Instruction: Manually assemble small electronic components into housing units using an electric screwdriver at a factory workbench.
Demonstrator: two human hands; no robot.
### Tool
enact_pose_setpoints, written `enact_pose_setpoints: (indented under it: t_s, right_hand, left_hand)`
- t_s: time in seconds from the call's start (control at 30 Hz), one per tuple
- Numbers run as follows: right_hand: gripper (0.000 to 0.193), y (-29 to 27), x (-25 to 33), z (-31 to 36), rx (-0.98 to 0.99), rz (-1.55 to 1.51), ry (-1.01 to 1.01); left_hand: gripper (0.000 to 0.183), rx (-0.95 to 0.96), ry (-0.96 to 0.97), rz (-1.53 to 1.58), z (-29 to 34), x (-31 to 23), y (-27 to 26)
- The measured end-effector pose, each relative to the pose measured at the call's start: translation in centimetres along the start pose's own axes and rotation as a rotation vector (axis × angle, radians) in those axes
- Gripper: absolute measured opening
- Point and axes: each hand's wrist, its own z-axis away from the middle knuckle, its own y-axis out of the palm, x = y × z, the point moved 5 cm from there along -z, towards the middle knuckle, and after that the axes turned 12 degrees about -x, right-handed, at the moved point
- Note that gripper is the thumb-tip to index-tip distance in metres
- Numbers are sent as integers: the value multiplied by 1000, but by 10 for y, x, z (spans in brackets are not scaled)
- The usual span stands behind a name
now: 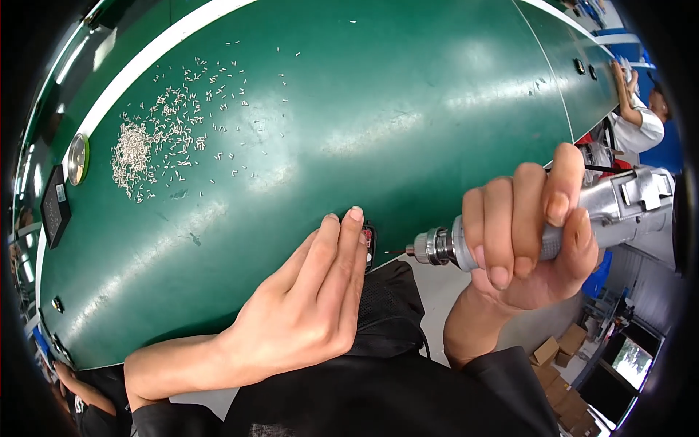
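Observation:
My left hand (309, 295) rests at the near edge of the green table, its straight fingers pressed together against a small black case (371, 247). Red and pale parts show inside the case; most of it and my left thumb are hidden under the hand. My right hand (528, 226) is wrapped round a grey and silver electric screwdriver (619, 207). The tool lies almost level, its thin bit (395, 252) pointing left at the case, a small gap apart from it.
Many tiny silver screws (132, 153) lie heaped and scattered on the green table (328, 95) at the far left. Beside them are a round green-rimmed dish (79, 159) and a black tray (55, 206). Co-workers (635, 124) sit at the right and lower left. Cardboard boxes (561, 386) stand at lower right.

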Motion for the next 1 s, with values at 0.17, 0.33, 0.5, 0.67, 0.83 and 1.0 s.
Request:
enact_pose_setpoints:
  t_s: [0.17, 0.33, 0.5, 0.67, 0.83, 1.0]
  right_hand:
    - [15, -1, -16, -7, -28, -19, 9]
    - [15, -2, -23, -9, -35, 14, 31]
    - [16, -3, -29, -11, -28, 17, 48]
    - [18, 7, -23, -13, 4, 75, 25]
    - [18, 16, -30, -13, 49, 92, 8]
    - [17, 26, -30, -12, 56, 78, 0]
  left_hand:
    - [34, 5, -16, -14, 4, 1, 2]
    - [33, -21, -41, -4, 3, 0, 2]
    - [33, -10, -52, -1, 4, 2, 4]
    - [34, -40, -40, 13, 1, 2, 2]
    - [36, -80, -26, -20, 5, 1, 3]
    - [37, -48, -34, -39, 4, 0, -4]
